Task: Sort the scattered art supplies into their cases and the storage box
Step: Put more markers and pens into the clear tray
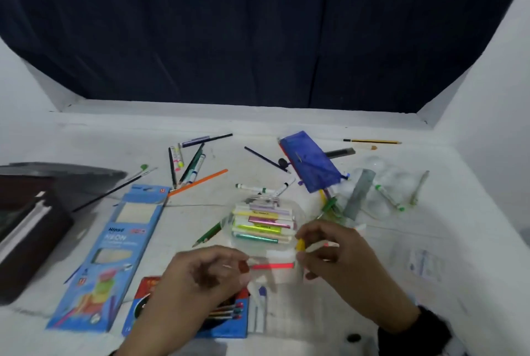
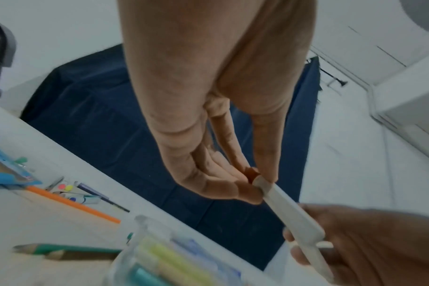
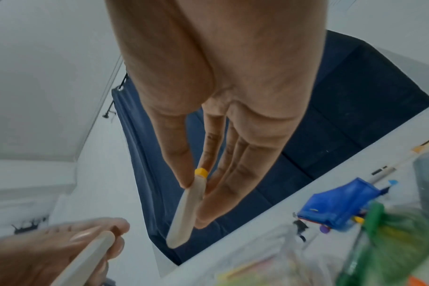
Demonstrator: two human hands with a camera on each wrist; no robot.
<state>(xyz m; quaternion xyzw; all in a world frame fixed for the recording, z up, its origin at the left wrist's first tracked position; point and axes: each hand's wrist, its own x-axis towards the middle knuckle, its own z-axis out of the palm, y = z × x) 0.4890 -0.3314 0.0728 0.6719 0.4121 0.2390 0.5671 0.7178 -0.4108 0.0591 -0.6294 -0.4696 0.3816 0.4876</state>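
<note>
Two white pens held above the table's near edge. Left hand pinches the red-capped pen at its cap end. Right hand pinches the yellow-capped pen between thumb and fingers. Just beyond them, clear case already part filled with highlighters. Most work left, I judge: pencils, markers, brushes scattered across the table; blue pouch lying flat; dark box at far left.

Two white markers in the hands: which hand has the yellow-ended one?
The right hand pinches the yellow-ended marker; the marker in the left hand has a red-orange end instead.
</note>
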